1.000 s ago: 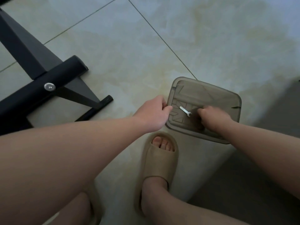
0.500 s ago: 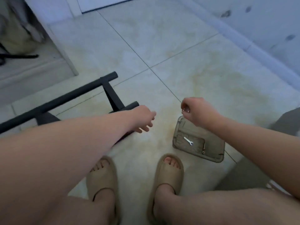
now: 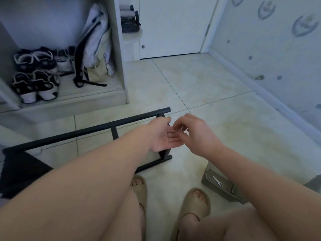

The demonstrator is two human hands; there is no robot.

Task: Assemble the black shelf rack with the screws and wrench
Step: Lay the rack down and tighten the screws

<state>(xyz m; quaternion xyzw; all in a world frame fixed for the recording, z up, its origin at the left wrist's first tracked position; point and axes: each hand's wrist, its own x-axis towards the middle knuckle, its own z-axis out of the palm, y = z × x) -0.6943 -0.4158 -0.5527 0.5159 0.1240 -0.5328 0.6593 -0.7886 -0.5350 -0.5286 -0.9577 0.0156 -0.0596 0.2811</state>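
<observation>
Both hands have left the tray (image 3: 224, 189) and met over the black rack (image 3: 111, 125). The left hand (image 3: 161, 136) lies open, fingers spread. The right hand (image 3: 198, 134) pinches something tiny, likely a screw (image 3: 175, 130) for the rack. The wrench (image 3: 217, 181) waits in the tray.

We find no readable text, number or brand.
The wall (image 3: 271, 54) bears crest-like emblems (image 3: 303, 26), too blurred for us to tell whether they hold any letters. The shoes (image 3: 34, 84), the bag (image 3: 95, 40) and the wrench (image 3: 217, 180) show no marking that we can make out.
</observation>
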